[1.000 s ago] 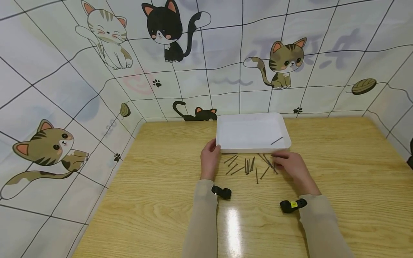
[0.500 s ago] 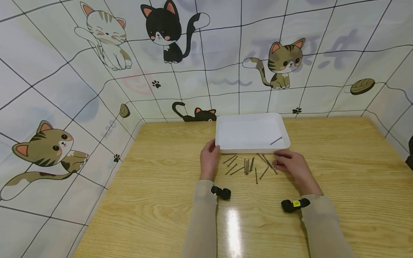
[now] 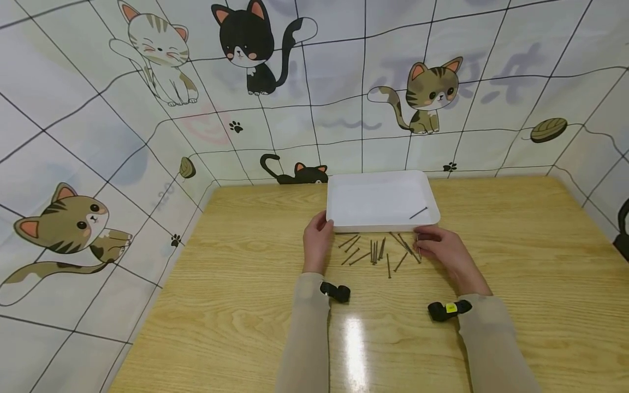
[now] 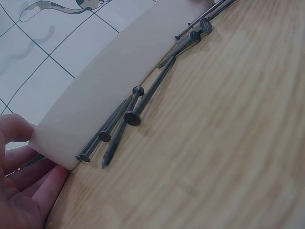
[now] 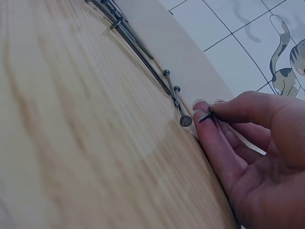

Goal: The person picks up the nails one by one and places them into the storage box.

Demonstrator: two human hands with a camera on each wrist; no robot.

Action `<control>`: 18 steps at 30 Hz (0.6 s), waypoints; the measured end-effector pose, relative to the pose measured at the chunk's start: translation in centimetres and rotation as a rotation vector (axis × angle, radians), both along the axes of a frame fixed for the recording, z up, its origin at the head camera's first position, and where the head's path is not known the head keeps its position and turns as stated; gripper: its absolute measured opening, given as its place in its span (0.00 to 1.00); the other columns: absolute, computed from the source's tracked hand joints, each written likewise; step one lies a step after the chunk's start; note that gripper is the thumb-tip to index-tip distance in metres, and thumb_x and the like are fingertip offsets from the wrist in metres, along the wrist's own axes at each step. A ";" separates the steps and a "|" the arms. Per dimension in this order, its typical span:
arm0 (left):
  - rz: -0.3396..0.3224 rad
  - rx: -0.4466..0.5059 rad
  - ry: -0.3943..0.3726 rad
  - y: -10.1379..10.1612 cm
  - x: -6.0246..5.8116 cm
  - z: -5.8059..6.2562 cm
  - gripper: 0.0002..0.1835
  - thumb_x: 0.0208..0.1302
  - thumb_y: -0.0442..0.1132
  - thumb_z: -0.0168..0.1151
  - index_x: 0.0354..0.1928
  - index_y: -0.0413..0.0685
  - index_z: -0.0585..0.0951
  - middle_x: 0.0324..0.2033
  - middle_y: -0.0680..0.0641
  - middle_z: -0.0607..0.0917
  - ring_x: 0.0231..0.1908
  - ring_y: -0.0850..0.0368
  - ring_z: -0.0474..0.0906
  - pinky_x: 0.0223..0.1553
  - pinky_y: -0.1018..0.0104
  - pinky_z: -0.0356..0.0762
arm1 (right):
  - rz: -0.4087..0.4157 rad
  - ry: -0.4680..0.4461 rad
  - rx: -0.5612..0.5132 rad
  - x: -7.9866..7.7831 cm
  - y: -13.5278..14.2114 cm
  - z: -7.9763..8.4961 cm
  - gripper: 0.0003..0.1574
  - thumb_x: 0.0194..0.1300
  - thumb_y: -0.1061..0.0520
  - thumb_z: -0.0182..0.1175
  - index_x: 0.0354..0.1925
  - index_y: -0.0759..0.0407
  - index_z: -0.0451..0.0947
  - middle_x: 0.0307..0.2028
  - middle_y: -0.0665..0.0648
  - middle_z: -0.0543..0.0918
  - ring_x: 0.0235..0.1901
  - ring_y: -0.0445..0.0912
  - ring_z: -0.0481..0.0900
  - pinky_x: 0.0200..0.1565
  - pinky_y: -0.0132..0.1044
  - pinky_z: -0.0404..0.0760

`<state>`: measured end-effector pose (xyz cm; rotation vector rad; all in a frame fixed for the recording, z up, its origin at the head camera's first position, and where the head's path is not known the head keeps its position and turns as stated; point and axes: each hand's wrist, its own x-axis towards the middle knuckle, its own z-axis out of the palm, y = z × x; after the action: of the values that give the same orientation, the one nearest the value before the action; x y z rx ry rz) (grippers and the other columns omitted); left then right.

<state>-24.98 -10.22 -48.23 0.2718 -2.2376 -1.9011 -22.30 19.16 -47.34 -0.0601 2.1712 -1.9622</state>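
A shallow white tray [image 3: 383, 226] stands at the back of the table with one nail [image 3: 419, 213] lying inside it. My left hand [image 3: 317, 244] grips the tray's front left corner; in the left wrist view its thumb [image 4: 15, 128] is at the rim and the other fingers are lower down. By the front right corner, my right hand [image 3: 444, 248] pinches a nail [image 5: 206, 116] between thumb and forefinger. Several loose dark nails [image 3: 375, 252] are scattered on the table between the hands, along the tray's front side.
The wooden table [image 3: 236, 305] meets a cloth backdrop [image 3: 339, 120] printed with cats right behind the tray. A black object [image 3: 622, 232] shows at the right edge of the head view.
The fingertips of my right hand have drawn slightly right from the other nails, with a nail now pinched upright in them. My left hand stays on the tray corner.
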 end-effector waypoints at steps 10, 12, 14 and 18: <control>0.000 -0.002 0.001 -0.1 -0.1 0.2 0.21 0.61 0.43 0.55 0.56 0.49 0.73 0.50 0.51 0.77 0.47 0.61 0.72 0.48 0.64 0.69 | 0.016 -0.006 -0.050 -0.1 0.0 -0.1 0.27 0.62 0.64 0.53 0.58 0.73 0.62 0.48 0.72 0.67 0.38 0.43 0.79 0.41 0.35 0.76; -0.001 -0.005 -0.002 0.0 0.0 0.2 0.21 0.61 0.43 0.55 0.57 0.49 0.73 0.50 0.51 0.77 0.47 0.61 0.72 0.48 0.64 0.70 | 0.011 -0.008 -0.046 -0.1 0.0 -0.1 0.27 0.62 0.64 0.53 0.58 0.73 0.62 0.48 0.72 0.67 0.38 0.43 0.79 0.41 0.34 0.76; -0.003 -0.006 -0.001 0.0 0.0 0.3 0.21 0.61 0.43 0.55 0.57 0.49 0.73 0.50 0.50 0.77 0.47 0.62 0.72 0.48 0.64 0.70 | 0.008 -0.010 -0.043 -0.1 0.0 -0.1 0.26 0.62 0.64 0.53 0.58 0.73 0.62 0.48 0.72 0.67 0.38 0.43 0.79 0.40 0.34 0.77; -0.012 0.012 0.004 -0.1 0.0 0.1 0.21 0.62 0.43 0.54 0.57 0.48 0.72 0.50 0.50 0.77 0.47 0.61 0.72 0.48 0.64 0.69 | 0.010 -0.010 -0.020 -0.1 0.0 0.0 0.27 0.63 0.63 0.52 0.58 0.71 0.62 0.48 0.71 0.68 0.37 0.43 0.79 0.39 0.33 0.77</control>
<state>-24.98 -10.32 -48.08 0.2563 -2.2308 -1.9201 -22.42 19.14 -47.30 -0.0635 2.1413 -1.9745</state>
